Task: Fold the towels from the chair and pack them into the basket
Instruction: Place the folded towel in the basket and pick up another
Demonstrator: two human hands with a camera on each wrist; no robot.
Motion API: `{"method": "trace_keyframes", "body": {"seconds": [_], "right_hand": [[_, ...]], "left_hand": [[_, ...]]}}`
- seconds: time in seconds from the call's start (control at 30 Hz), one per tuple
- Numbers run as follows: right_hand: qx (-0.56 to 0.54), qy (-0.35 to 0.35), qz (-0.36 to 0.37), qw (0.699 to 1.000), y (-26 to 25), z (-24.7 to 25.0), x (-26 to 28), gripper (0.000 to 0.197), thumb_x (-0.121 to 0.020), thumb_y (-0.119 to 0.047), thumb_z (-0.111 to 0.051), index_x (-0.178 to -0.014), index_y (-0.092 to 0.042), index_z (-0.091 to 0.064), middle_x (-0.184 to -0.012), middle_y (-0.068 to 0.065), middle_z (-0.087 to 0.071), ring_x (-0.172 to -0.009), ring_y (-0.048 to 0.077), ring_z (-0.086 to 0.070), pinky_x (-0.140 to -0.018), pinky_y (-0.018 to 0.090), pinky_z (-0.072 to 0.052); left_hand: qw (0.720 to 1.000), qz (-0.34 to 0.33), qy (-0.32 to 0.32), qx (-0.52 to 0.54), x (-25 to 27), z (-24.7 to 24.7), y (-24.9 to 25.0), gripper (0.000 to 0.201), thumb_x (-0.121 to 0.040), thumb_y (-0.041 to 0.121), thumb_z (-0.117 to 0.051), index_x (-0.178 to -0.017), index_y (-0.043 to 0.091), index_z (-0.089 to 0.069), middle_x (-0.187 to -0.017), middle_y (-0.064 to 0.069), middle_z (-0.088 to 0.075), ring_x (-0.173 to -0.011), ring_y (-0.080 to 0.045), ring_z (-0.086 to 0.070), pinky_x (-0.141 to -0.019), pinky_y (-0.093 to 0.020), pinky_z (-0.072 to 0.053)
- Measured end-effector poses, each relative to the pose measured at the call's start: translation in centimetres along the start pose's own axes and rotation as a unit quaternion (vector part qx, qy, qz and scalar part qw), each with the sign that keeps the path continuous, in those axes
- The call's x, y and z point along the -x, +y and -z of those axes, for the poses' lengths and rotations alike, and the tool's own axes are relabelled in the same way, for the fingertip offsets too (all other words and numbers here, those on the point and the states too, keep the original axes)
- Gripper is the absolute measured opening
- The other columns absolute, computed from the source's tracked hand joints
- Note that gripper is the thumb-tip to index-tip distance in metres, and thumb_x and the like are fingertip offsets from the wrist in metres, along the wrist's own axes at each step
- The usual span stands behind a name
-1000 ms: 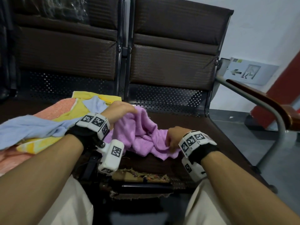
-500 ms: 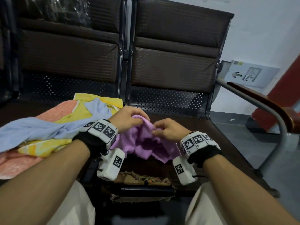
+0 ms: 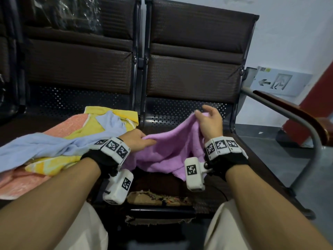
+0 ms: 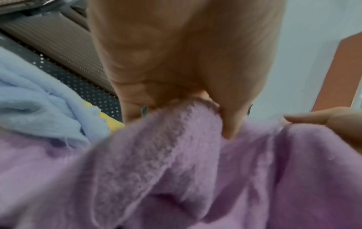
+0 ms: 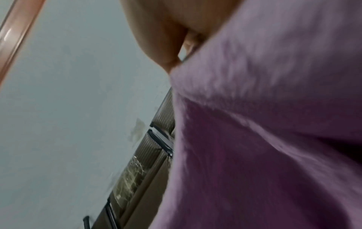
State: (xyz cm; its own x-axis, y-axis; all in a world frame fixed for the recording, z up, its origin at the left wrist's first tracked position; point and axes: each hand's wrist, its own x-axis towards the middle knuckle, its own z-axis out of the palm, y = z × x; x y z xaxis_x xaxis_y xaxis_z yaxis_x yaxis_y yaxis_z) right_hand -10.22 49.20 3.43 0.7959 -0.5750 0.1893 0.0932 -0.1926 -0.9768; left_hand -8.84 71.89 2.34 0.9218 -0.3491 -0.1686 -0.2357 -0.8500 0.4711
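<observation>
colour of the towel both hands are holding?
Plain lilac-purple towel, no pattern visible. The head view shows it best, stretched between the left hand and right hand.

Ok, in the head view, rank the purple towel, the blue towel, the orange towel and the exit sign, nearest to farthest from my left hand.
1. Purple towel: pinched by the left hand.
2. Blue towel: just left of it.
3. Orange towel: farther left, under the pile.
4. Exit sign: far right, on the wall.

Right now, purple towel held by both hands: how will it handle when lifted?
Probably floppy: the purple towel sags between the left hand and right hand. Likely light, since pinches hold it. The fuzzy pile should grip rather than slip.
</observation>
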Motion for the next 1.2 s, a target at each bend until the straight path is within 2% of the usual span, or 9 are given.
{"method": "trace_keyframes", "body": {"seconds": [0.1, 0.3, 0.4, 0.5, 0.67, 0.8, 0.93, 1.07, 1.2], "right_hand": [[0.034, -0.118, -0.038, 0.992, 0.9, -0.4, 0.9, 0.073, -0.077, -0.008, -0.074, -0.139, -0.014, -0.036, -0.103, 0.007, -0.064, -0.096, 0.023, -0.065, -0.089, 0.039, -0.053], [0.217, -0.313, -0.068, 0.922, 2.6, 0.6, 1.7, 0.082, -0.067, -0.001, -0.082, -0.139, -0.006, -0.042, -0.101, 0.002, -0.066, -0.096, 0.019, -0.064, -0.088, 0.034, -0.052], [0.464, -0.312, -0.019, 0.828, 3.6, 1.5, 2.1, 0.065, -0.065, -0.023, -0.085, -0.125, -0.016, -0.058, -0.111, 0.002, -0.063, -0.100, 0.018, -0.060, -0.087, 0.027, -0.048], [0.518, -0.336, -0.073, 0.783, 4.2, 2.2, 2.3, 0.034, -0.068, -0.029, -0.083, -0.094, -0.018, -0.065, -0.087, 0.001, -0.066, -0.076, 0.016, -0.062, -0.067, 0.026, -0.051], [0.409, -0.273, 0.002, 0.871, 3.6, 2.0, 1.7, 0.015, -0.088, -0.028, -0.063, -0.088, -0.013, -0.061, -0.082, 0.004, -0.063, -0.074, 0.018, -0.059, -0.062, 0.026, -0.047], [0.190, -0.211, 0.073, 0.956, 1.5, 0.6, 1.7, 0.009, -0.097, -0.021, -0.051, -0.103, -0.017, -0.057, -0.100, 0.001, -0.061, -0.091, 0.013, -0.057, -0.082, 0.028, -0.047], [0.153, -0.316, 0.109, 0.930, 0.4, -0.2, 2.5, 0.027, -0.099, -0.019, -0.047, -0.123, -0.013, -0.059, -0.115, -0.004, -0.060, -0.104, 0.004, -0.056, -0.086, 0.009, -0.042], [0.139, -0.402, -0.002, 0.905, 0.3, 0.0, 3.2, 0.026, -0.099, -0.025, -0.048, -0.085, -0.016, -0.068, -0.077, 0.002, -0.063, -0.071, 0.011, -0.056, -0.071, 0.026, -0.046], [0.063, -0.315, -0.005, 0.947, -0.2, 0.3, 2.5, 0.032, -0.099, -0.025, -0.049, -0.085, -0.001, -0.066, -0.074, 0.010, -0.061, -0.069, 0.020, -0.054, -0.068, 0.033, -0.045]], "left_hand": [[0.985, -0.016, 0.054, 0.166, 0.0, 0.0, 1.0, 0.033, -0.090, 0.046, -0.054, -0.070, 0.021, -0.059, -0.067, 0.012, -0.056, -0.069, -0.006, -0.053, -0.060, -0.020, -0.037], [0.834, 0.000, 0.036, 0.550, 0.5, 0.8, 2.5, 0.011, -0.082, 0.017, -0.065, -0.074, 0.010, -0.067, -0.073, -0.008, -0.065, -0.076, -0.020, -0.060, -0.074, -0.030, -0.048], [0.822, -0.011, 0.048, 0.568, 0.4, 0.8, 2.7, 0.009, -0.085, 0.005, -0.059, -0.078, 0.005, -0.065, -0.073, -0.010, -0.060, -0.070, -0.019, -0.056, -0.065, -0.026, -0.048], [0.851, -0.009, 0.084, 0.518, -0.2, 0.3, 2.4, 0.022, -0.088, 0.010, -0.061, -0.107, 0.000, -0.067, -0.103, -0.017, -0.068, -0.095, -0.025, -0.064, -0.091, -0.033, -0.052], [0.896, -0.035, 0.125, 0.424, -0.8, -0.4, 2.3, 0.025, -0.092, 0.022, -0.059, -0.112, 0.010, -0.068, -0.107, -0.007, -0.069, -0.103, -0.019, -0.063, -0.100, -0.038, -0.048], [0.916, -0.089, 0.112, 0.374, -0.7, -0.6, 3.2, 0.022, -0.094, 0.020, -0.055, -0.109, 0.010, -0.067, -0.100, -0.004, -0.067, -0.095, -0.012, -0.058, -0.092, -0.028, -0.047], [0.916, -0.122, 0.045, 0.380, -0.6, -0.7, 3.6, 0.024, -0.092, 0.018, -0.059, -0.110, 0.006, -0.068, -0.107, -0.012, -0.069, -0.098, -0.016, -0.062, -0.095, -0.031, -0.047], [0.910, -0.113, 0.032, 0.399, -0.7, -0.7, 3.3, 0.022, -0.088, 0.019, -0.064, -0.102, 0.003, -0.070, -0.103, -0.015, -0.071, -0.099, -0.018, -0.064, -0.095, -0.032, -0.048], [0.914, -0.113, 0.029, 0.388, -0.7, -0.6, 2.8, 0.014, -0.082, 0.026, -0.070, -0.086, 0.013, -0.071, -0.079, 0.001, -0.069, -0.075, -0.011, -0.061, -0.074, -0.024, -0.049]]}}
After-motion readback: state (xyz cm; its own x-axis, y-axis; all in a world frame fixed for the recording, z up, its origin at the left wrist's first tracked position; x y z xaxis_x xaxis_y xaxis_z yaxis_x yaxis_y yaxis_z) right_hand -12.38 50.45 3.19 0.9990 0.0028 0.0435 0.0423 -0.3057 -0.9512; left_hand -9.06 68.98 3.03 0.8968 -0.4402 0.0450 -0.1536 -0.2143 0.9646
